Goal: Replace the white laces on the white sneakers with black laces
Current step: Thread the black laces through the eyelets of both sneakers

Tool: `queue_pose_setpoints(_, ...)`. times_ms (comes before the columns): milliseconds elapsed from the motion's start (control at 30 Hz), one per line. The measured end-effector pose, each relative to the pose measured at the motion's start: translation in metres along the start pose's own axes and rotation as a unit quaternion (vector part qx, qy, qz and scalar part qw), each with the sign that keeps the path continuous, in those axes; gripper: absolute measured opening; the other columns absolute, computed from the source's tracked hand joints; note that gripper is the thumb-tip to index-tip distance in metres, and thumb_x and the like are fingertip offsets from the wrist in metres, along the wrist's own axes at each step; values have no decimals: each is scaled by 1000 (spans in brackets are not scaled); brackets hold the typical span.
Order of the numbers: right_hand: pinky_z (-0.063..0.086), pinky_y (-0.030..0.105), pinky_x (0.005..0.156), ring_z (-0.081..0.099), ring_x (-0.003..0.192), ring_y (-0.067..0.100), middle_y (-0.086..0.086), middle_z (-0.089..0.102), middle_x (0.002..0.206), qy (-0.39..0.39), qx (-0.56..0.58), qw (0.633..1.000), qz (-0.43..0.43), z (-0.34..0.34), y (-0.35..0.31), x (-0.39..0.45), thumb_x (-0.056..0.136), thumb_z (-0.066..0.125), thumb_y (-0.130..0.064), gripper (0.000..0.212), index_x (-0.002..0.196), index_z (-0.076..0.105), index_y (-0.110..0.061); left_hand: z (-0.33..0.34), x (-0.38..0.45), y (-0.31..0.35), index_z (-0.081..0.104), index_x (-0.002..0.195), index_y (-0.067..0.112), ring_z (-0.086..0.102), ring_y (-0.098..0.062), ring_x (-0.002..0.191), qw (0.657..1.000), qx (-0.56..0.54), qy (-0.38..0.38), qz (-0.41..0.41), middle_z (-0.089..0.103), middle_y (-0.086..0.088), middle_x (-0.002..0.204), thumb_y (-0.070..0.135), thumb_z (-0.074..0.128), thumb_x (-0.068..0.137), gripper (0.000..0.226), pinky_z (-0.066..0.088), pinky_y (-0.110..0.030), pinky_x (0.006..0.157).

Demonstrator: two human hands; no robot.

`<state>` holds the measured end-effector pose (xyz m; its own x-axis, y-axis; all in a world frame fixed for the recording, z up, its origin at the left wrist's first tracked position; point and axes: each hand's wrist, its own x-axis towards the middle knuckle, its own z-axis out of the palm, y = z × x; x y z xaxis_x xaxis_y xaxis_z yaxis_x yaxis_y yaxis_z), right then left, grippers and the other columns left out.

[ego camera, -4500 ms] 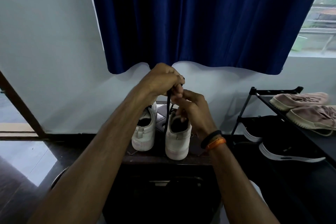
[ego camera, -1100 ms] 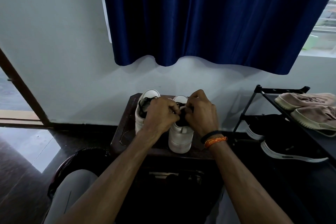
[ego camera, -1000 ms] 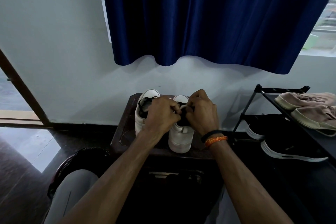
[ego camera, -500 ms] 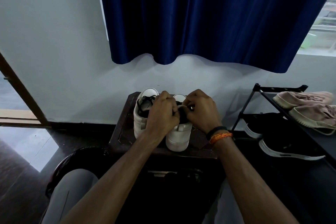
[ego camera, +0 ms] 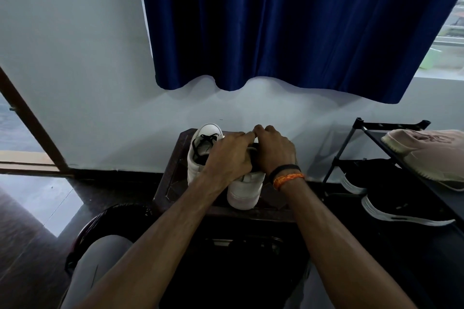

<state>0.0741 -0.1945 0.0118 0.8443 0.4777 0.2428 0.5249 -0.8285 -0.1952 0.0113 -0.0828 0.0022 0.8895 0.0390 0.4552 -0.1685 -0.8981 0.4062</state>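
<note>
A person sits facing a white wall beneath a dark blue curtain (ego camera: pixel 288 25), with two white sneakers standing side by side, toes toward the wall, on a small dark wooden surface (ego camera: pixel 170 183). The left sneaker (ego camera: pixel 200 150) already carries a black lace (ego camera: pixel 206 138), criss-crossed over its tongue. The right sneaker (ego camera: pixel 244 190) is mostly hidden: only its heel shows below the hands.

The left hand (ego camera: pixel 227 160) and right hand (ego camera: pixel 275 149) meet over the top of that shoe, knuckles up, fingers curled inward and touching each other. They look closed on something small, probably the second black lace, but I cannot tell what they hold; it is covered.

From where I stand, the risks seem slight but real. Pulling hard could tip or drag the right sneaker off the surface, or knock it into its neighbour just beside it. The lace could also be drawn uneven, leaving one end too short. To the right, a black shoe rack (ego camera: pixel 391 130) holds other shoes, well apart.
</note>
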Motion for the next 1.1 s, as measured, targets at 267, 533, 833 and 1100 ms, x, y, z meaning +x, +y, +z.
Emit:
queue_pose_setpoints(267,52,41,76,67,93,32,8,62,106,19,-65,998,-2,1,-2,3,94,56,-23,21,112,57,-13,-7,6,-7,57,86,13,63,-22,72,998,-51,-16,-28,64,2,72,10,64,80,9,51,-34,63)
queue_pose_setpoints(533,47,40,101,52,122,29,9,54,130,-160,140,976,-47,-37,-6,10,80,69,-16,54,133,58,-28,-60,4,-51,63,90,14,65,-15,91,967,-153,93,-184,70,2,98,-4,59,78,22,46,-12,66)
queue_pose_setpoints(833,48,44,89,53,107,31,7,60,113,-42,69,980,-183,2,-70,27,78,76,-35,25,95,77,-17,-69,-16,-81,71,98,14,67,-15,92,964,-129,45,-227,72,2,99,1,71,78,23,47,-18,69)
queue_pose_setpoints(1100,44,48,93,48,114,30,5,53,123,-31,-53,978,-201,20,-81,33,79,68,-56,51,112,67,-17,-60,-29,-83,75,104,19,62,-11,80,980,-81,42,-177,73,6,92,3,67,77,32,39,-9,64)
